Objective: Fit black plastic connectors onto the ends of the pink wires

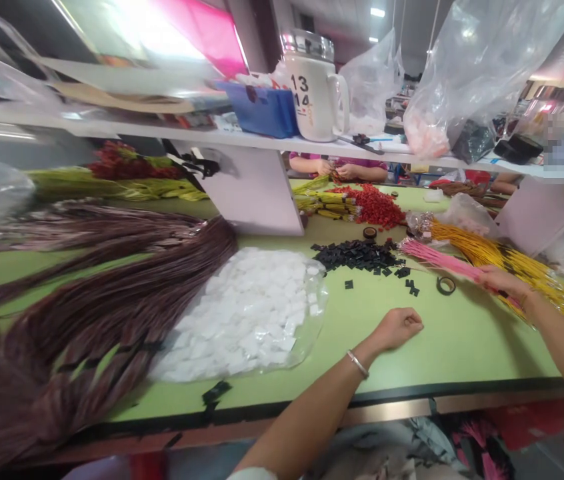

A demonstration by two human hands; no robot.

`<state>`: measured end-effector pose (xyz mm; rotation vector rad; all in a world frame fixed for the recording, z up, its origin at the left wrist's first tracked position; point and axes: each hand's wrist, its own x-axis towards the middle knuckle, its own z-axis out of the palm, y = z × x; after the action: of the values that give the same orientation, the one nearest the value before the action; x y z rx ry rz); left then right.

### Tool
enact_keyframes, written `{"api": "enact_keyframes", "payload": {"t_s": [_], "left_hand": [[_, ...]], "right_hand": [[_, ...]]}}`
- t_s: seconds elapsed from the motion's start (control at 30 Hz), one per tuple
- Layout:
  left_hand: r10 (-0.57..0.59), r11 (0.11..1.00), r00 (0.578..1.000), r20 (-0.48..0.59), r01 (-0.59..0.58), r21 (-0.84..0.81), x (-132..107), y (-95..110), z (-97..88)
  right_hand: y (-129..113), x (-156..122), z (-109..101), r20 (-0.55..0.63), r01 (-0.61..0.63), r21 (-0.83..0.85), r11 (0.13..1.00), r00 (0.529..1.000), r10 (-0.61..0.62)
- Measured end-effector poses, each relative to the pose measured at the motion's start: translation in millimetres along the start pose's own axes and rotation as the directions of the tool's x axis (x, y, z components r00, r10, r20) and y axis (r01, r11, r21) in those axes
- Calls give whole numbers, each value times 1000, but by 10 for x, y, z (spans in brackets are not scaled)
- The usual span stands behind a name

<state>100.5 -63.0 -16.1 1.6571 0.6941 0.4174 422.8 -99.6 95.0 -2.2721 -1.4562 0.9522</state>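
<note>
My left hand [398, 328] rests on the green tabletop, its fingers curled into a loose fist with nothing visible in them. A silver bangle circles that wrist. On the right, my right hand [505, 283] is closed around a bundle of pink wires [455, 260], whose tips point left toward the black pieces. Between the hands lies a roll of black tape [445, 286], touched by neither. Beyond my left hand is a pile of small black plastic pieces [357, 255], with a few loose ones nearer to me.
Brown wire bundles [112, 313] and a clear bag of white pieces [247, 313] cover the left. Yellow wires [522, 267] lie right. A shelf [272, 143] above carries a mug [312, 93] and blue bin [262, 110]. Across the table, a co-worker's hands [337, 169] handle something near red pieces [377, 205].
</note>
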Motion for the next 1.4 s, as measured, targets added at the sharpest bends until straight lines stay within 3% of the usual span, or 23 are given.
{"api": "enact_keyframes", "payload": {"t_s": [0.07, 0.2, 0.33, 0.4, 0.47, 0.53, 0.63, 0.7, 0.77, 0.83, 0.97, 1.03, 1.1, 1.2, 1.33, 1.4], "left_hand": [[-1, 1000, 1000, 4, 1, -14, -10, 14, -7], [9, 1000, 1000, -6, -9, -30, 9, -21, -4], [58, 998, 997, -55, -55, 42, 3, -36, 35], [150, 974, 984, -91, -131, 187, -49, 10, 79], [317, 878, 947, -58, -270, 396, -133, 93, 141], [481, 701, 872, 89, -443, 559, -228, 196, 215], [596, 431, 720, 356, -661, 614, -349, 339, 311], [609, 316, 639, 469, -739, 595, -396, 406, 336], [602, 277, 617, 507, -757, 592, -421, 452, 319], [600, 298, 634, 488, -743, 599, -432, 491, 265], [620, 488, 719, 314, -666, 564, -409, 575, 80], [611, 612, 778, 146, -581, 536, -350, 591, -65], [584, 708, 810, -64, -469, 528, -243, 553, -270], [505, 788, 781, -368, -243, 566, -28, 365, -692], [341, 768, 793, -505, 75, 636, 162, -25, -1286], [213, 761, 748, -629, 277, 587, 178, -198, -1505]], "right_hand": [[-131, -112, -138, -24, 107, 196, 975, 994, -104], [-300, -348, -315, -9, 200, 364, 910, 977, -212], [-374, -577, -247, -16, 287, 371, 883, 953, -303], [-429, -683, -140, 10, 328, 296, 897, 938, -346], [-489, -758, 1, 6, 380, 176, 908, 922, -387], [-512, -778, 175, 42, 460, -6, 888, 887, -459], [-403, -677, 484, 178, 568, -218, 794, 823, -540], [-244, -548, 680, 238, 581, -352, 734, 814, -531], [-77, -416, 824, 245, 556, -426, 714, 830, -501], [33, -325, 892, 213, 523, -493, 695, 847, -487], [-70, -335, 881, 115, 465, -652, 599, 842, -527], [-268, -403, 908, 106, 516, -610, 601, 805, -583], [-510, -465, 1014, 125, 600, -505, 620, 762, -635], [-862, -485, 1316, 129, 719, -381, 582, 664, -736], [-1193, -350, 1789, 75, 820, -278, 501, 538, -839], [-1282, -246, 1974, 67, 848, -261, 461, 492, -868]]}}
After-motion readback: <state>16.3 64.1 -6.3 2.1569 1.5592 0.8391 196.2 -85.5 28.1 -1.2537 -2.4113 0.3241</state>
